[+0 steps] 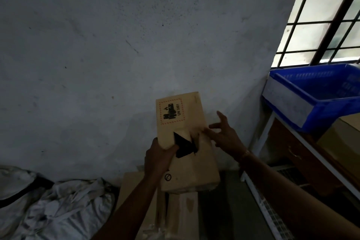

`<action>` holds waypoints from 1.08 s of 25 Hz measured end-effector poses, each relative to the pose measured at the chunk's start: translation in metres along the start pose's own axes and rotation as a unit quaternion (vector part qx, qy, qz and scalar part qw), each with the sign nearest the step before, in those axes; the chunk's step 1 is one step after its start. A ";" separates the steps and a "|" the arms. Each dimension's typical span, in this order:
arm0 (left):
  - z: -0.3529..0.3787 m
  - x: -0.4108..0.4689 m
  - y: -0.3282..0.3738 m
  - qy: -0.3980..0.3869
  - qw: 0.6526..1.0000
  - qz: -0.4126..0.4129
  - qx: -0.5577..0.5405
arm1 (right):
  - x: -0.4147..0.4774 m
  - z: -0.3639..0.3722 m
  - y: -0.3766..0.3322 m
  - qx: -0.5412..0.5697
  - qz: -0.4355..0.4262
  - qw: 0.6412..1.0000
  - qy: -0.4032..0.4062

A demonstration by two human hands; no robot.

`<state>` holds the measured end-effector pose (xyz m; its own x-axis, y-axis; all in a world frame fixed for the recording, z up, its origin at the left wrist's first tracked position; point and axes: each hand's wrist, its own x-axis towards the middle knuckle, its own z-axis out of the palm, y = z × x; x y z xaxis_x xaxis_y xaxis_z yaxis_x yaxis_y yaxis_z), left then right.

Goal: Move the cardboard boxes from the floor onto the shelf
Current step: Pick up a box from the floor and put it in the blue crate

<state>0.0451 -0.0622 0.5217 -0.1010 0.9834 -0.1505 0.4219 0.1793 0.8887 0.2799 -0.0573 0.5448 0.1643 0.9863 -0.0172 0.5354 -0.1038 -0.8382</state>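
Box held up in the centre of the frame, in front of the grey wall, off the floor and not yet on the shelf at the right edge. One long flap with a hazard label stands up above the body. A dark gap shows where the top has torn open.

Left hand grips the box's left edge, thumb over the front near the tear. Right hand is spread, fingers straight, fingertips at the box's right side, not wrapped round it. So the weight looks to hang on the one grip.

More boxes lie on the floor below, lower centre. A blue basket sits on the shelf top, right of centre. Crumpled cloth lies at the lower left.

Risks, as judged:
- One-sided hold near torn card: the edge could buckle or rip further and the box could tip out to the right.
- Open top: anything inside could slide out if the box tilts on the swing to the shelf. Contents not visible.
- Loose flap may catch the basket or the shelf frame on the way in.
- Dim light, cluttered floor: poor footing while turning right.
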 end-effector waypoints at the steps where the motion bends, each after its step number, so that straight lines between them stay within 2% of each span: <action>1: -0.008 0.005 -0.004 0.000 0.999 -0.025 -0.045 | -0.004 -0.005 0.010 0.076 0.060 0.995 -0.010; 3: -0.022 0.013 -0.009 -0.014 0.984 -0.073 -0.161 | -0.016 -0.017 0.022 0.137 0.171 0.976 -0.019; 5: -0.030 0.019 -0.013 -0.037 0.962 -0.107 -0.248 | -0.035 -0.022 0.026 0.228 0.237 0.943 -0.038; 8: -0.030 0.026 -0.020 -0.074 0.945 -0.129 -0.291 | -0.060 -0.027 0.021 0.419 0.268 0.864 -0.078; 9: -0.029 0.026 -0.021 -0.064 0.946 -0.137 -0.288 | -0.062 -0.028 0.023 0.443 0.261 0.853 -0.085; 12: -0.028 0.031 -0.022 -0.014 0.963 -0.119 -0.239 | -0.057 -0.029 0.028 0.448 0.270 0.848 -0.086; 14: -0.033 0.029 -0.010 -0.051 0.972 -0.095 -0.211 | -0.053 -0.028 0.025 0.451 0.259 0.850 -0.084; 16: -0.036 0.018 0.012 -0.124 0.959 -0.100 -0.235 | -0.050 -0.027 0.022 0.441 0.252 0.859 -0.071; 18: -0.033 0.015 0.023 -0.173 0.944 -0.070 -0.271 | -0.048 -0.025 0.016 0.444 0.226 0.865 -0.053; 21: -0.020 0.006 0.030 -0.141 0.934 0.014 -0.327 | -0.046 -0.037 0.009 0.463 0.175 0.869 -0.015; 23: -0.010 0.004 0.034 -0.148 0.946 0.057 -0.282 | -0.047 -0.052 0.005 0.474 0.153 0.867 0.013; 27: 0.006 0.016 0.068 -0.165 0.960 0.044 -0.223 | -0.053 -0.082 0.009 0.501 0.141 0.851 0.065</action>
<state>0.0775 -0.0341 0.5770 0.2396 0.9621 -0.1305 -0.0187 0.1390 0.9901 0.3437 -0.1207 0.5825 0.2935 0.9114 -0.2885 -0.5053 -0.1082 -0.8561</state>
